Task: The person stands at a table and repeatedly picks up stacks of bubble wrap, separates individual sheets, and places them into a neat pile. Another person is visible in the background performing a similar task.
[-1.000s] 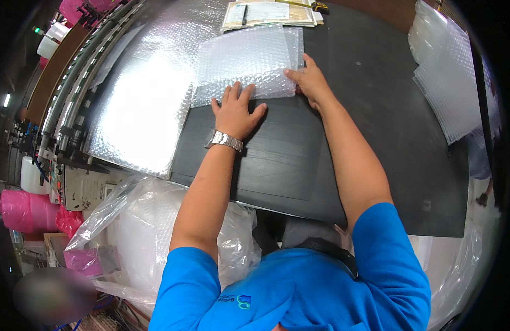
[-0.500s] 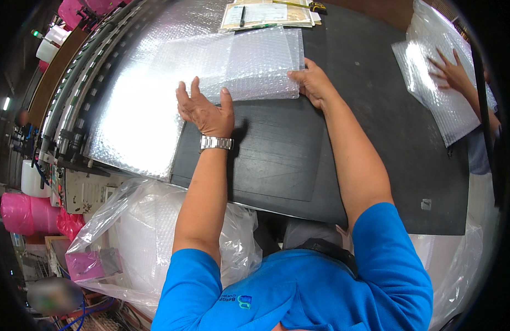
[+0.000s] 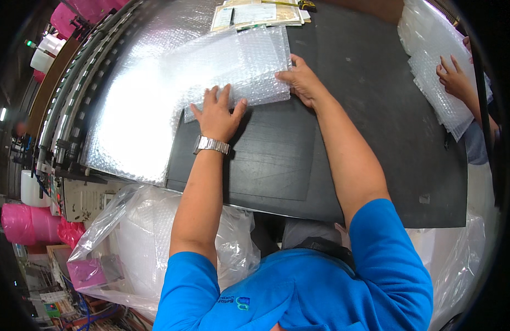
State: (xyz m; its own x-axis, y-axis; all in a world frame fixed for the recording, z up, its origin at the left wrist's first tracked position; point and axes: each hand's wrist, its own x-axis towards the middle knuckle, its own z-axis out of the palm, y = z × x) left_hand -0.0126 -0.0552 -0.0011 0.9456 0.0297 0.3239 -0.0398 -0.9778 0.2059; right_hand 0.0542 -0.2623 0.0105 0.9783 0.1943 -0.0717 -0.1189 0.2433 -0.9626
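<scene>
Passable over black tabletop right of right hand; obstructed by co-worker's hand beyond, rollers at left.

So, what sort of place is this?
Probably a factory or packing workshop that handles bubble wrap. Loose bubble-wrap sheets lie on a big black worktable, a machine with long rollers stands at the left, and a fat pink roll sits below it.

The bubble-wrap sheets lie on the table, nearer than the papers. The tape measure is at the papers' far right. The rollers are located left.
</scene>
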